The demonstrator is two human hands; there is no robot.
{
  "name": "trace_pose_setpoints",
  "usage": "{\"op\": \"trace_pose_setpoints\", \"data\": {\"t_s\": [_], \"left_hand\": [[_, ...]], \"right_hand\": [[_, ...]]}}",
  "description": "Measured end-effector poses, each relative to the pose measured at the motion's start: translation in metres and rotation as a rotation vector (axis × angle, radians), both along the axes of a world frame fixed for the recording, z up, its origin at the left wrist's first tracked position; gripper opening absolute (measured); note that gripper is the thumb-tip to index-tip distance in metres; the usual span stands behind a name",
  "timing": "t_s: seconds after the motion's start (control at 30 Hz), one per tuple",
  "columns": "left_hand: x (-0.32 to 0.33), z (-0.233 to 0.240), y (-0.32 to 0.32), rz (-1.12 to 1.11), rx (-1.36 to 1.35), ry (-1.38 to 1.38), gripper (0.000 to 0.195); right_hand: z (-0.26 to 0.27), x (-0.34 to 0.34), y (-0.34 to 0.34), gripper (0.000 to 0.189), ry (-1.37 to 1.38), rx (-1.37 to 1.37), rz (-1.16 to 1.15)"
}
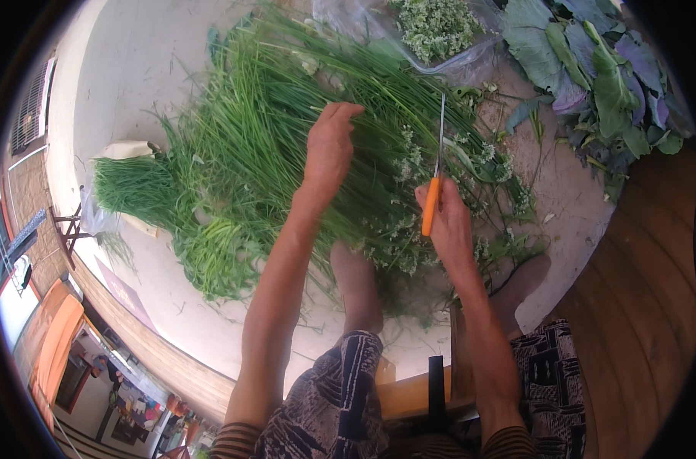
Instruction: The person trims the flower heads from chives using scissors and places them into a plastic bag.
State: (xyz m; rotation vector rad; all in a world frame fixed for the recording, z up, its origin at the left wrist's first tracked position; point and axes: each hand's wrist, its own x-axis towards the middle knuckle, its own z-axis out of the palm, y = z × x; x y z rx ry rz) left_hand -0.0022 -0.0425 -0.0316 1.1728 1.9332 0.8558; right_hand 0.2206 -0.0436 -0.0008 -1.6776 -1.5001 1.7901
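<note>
A broad heap of long green stalks (267, 109), like garlic chives, lies on the pale ground. Over its middle is my left hand (332, 137), fingers bent together among the stalks; whether they grip any I cannot tell. To the right, my right hand (448, 209) holds scissors with orange handles (432, 206), the thin blade pointing away from me. White flower heads (408, 163) on stems lie under and around that hand. A cut, even bundle of chives (132, 186) rests at the far left on a pale wrapper.
A clear plastic container (439, 67) of white flower heads stands at the top, with plastic film around it. Purple-green cabbage leaves (603, 80) are piled at the upper right. Leafy greens (218, 258) lie lower left. My feet (356, 281) rest beside the heap; wooden flooring (635, 252) lies right.
</note>
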Motion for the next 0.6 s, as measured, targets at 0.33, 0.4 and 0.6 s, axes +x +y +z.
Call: {"op": "trace_pose_setpoints", "data": {"t_s": [0.33, 0.4, 0.6], "left_hand": [[0.008, 0.007, -0.07, -0.095, -0.132, 0.526, 0.009], [0.007, 0.005, -0.064, -0.067, -0.076, 0.526, 0.011], [-0.019, 0.005, -0.028, -0.133, -0.269, 0.618, 0.035]], "right_hand": [[-0.009, 0.013, -0.015, 0.034, -0.021, 0.082, 0.04], [-0.011, 0.012, -0.016, 0.034, -0.01, 0.066, 0.034], [0.0, 0.005, -0.008, 0.035, 0.047, 0.012, -0.018]]}}
